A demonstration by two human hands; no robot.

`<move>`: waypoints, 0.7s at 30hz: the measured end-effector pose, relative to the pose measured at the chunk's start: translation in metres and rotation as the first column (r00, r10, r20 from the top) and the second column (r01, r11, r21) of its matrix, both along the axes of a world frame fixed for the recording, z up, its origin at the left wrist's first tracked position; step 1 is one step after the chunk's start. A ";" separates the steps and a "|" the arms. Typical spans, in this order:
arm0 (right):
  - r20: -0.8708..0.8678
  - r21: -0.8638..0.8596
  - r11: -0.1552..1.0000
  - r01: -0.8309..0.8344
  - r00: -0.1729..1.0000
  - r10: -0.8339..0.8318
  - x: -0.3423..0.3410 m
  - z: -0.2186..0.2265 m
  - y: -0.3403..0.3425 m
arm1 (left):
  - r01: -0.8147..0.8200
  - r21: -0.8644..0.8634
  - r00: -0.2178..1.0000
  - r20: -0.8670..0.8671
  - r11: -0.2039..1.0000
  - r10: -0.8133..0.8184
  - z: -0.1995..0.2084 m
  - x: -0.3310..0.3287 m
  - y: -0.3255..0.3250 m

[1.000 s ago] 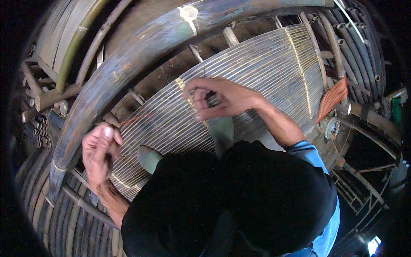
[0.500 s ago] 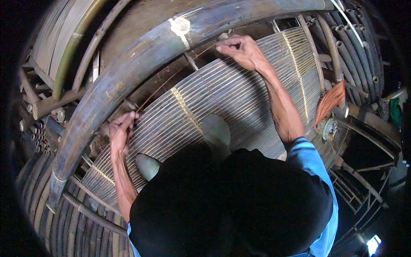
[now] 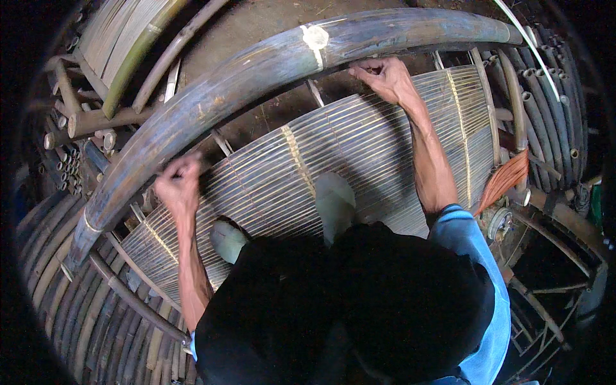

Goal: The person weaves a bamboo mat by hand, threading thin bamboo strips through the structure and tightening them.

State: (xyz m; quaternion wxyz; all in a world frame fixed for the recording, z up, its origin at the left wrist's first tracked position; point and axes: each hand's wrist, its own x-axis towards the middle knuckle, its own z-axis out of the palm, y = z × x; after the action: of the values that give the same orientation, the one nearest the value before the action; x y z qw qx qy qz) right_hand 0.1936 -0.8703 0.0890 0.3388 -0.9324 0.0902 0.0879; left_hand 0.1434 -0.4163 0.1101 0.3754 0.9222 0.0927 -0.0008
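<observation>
A wide panel of thin slats (image 3: 378, 163), crossed by pale bound bands, lies under my arms. Along its far edge arches a thick bamboo pole (image 3: 212, 96) with a pale node. My right hand (image 3: 383, 78) is at the panel's far edge, just below the pole; thumb and fingertips are pinched together, and what is between them is too small to make out. At the panel's far left edge, beside the pole, my left hand (image 3: 181, 183) is smeared by motion, its fingers unclear. Thin reddish cords (image 3: 239, 176) run across the slats.
A bundle of orange-brown strands (image 3: 504, 183) hangs at the panel's right end, above a round metal object (image 3: 499, 224). Stacked bamboo poles (image 3: 545, 122) stand at right, more bamboo lengths (image 3: 96, 308) at lower left. My feet (image 3: 335, 199) rest on the slats.
The reddish cord stretched between my hands no longer shows there. My left hand has moved out toward the pole and blurred. The whole view has shifted, with the scene sliding right and down.
</observation>
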 end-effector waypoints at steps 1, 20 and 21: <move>-0.039 -0.053 0.998 -0.027 0.999 0.025 0.001 -0.002 0.001 | 0.074 0.061 0.997 0.000 0.995 -0.074 -0.001 0.006 -0.021; -0.322 -0.068 0.942 -0.329 0.901 0.291 0.008 -0.090 0.037 | 0.629 -0.151 0.690 -0.343 0.762 -0.638 -0.172 0.077 -0.222; -0.351 -0.081 0.926 -0.369 0.880 0.320 0.009 -0.087 0.037 | 0.446 -0.323 0.763 -0.351 0.835 -0.543 -0.165 0.073 -0.221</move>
State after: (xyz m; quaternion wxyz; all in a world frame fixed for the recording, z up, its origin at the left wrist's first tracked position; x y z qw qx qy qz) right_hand 0.2023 -0.8329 0.0023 0.2288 -0.9274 -0.0158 0.2955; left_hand 0.2169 -0.6378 -0.0545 0.4314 0.8426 -0.0758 -0.3133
